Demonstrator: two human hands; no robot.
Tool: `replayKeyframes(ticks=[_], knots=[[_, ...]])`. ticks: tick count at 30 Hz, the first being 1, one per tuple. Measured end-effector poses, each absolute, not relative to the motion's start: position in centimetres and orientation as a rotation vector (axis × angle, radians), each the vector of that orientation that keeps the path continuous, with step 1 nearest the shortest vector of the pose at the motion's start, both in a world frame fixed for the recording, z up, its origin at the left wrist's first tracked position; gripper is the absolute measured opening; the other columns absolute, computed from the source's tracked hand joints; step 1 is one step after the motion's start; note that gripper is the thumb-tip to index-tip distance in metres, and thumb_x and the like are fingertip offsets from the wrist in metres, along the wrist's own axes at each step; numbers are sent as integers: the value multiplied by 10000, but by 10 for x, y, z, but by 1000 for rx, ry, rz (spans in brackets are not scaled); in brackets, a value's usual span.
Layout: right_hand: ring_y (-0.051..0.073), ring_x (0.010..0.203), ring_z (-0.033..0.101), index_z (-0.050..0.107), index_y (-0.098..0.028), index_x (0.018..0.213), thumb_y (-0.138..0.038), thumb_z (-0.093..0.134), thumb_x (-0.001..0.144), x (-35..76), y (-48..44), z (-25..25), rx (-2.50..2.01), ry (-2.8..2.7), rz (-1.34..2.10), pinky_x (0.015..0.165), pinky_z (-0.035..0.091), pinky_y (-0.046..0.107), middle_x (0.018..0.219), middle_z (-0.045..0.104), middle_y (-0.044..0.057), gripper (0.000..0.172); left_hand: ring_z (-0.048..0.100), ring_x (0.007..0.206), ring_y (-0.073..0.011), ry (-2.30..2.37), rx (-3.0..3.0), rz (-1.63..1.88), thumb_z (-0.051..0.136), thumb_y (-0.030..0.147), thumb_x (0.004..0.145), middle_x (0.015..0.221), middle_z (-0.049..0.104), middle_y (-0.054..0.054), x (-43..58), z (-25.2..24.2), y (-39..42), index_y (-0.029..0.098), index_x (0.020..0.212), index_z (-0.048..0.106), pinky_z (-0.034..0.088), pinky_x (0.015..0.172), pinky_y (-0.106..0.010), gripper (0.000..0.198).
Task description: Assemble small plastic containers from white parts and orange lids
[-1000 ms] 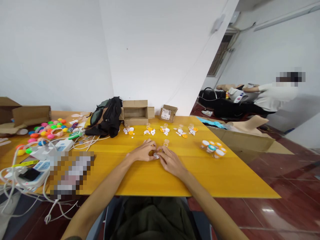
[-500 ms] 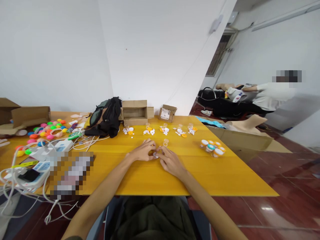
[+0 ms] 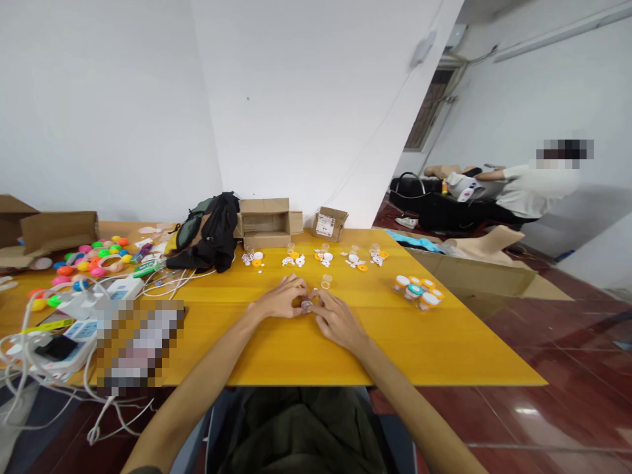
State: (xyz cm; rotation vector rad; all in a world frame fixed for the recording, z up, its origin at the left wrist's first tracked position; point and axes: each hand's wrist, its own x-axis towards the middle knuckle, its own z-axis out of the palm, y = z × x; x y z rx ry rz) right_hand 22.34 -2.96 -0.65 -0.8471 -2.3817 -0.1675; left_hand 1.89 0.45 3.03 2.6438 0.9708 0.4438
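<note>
Near the middle of the table, my left hand (image 3: 282, 299) and my right hand (image 3: 340, 318) meet at the fingertips. Both are closed in a pinch around a small round whitish piece (image 3: 307, 306), which looks partly clear; fingers cover some of it. Just beyond my right fingers is a small clear plastic cup (image 3: 326, 282). Farther back lie several little piles of white pieces (image 3: 295, 261) with orange round lids (image 3: 362, 268) and clear cups among them. To the right, a cluster of small lidded jars (image 3: 417, 291) has white, orange and teal tops.
Open cardboard boxes (image 3: 266, 224) and a black bag (image 3: 217, 230) line the back. On the left are colourful plastic balls (image 3: 93, 258), a power strip (image 3: 79, 345) with white cables, and a blurred-out phone-like item (image 3: 143, 345). A person in white (image 3: 533, 181) sits beyond the table.
The view has shifted very slightly. Both hands stay in nearly the same place, and the small round piece between the fingertips shows a little more of its top.
</note>
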Motion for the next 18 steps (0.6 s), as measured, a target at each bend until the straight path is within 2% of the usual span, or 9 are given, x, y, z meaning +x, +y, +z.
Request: replayKeyframes(ticks=[9, 14, 18], knots=[[201, 836, 596, 692, -268, 1057, -24, 468, 812, 224, -29, -8, -882, -2344, -115, 756, 541, 341, 1057, 605, 79, 412, 474, 1059, -241, 969, 2642, 461, 641, 319, 842, 1087, 566, -52, 19, 31, 4, 219, 903, 632, 393, 945, -382, 117], [210, 926, 632, 660, -245, 988, -13, 432, 802, 222, -29, -8, -927, -2241, -80, 806, 548, 335, 1051, 628, 77, 374, 485, 1056, -241, 977, 2618, 479, 639, 330, 845, 1078, 568, -54, 18, 32, 4, 217, 916, 631, 400, 946, -388, 134], [217, 954, 641, 623, -239, 1012, -17, 422, 797, 221, -27, -10, -1006, -2174, -40, 822, 547, 339, 1037, 644, 77, 369, 504, 1027, -234, 950, 2574, 532, 613, 317, 858, 1052, 584, -52, 18, 34, 4, 230, 946, 636, 406, 951, -388, 126]])
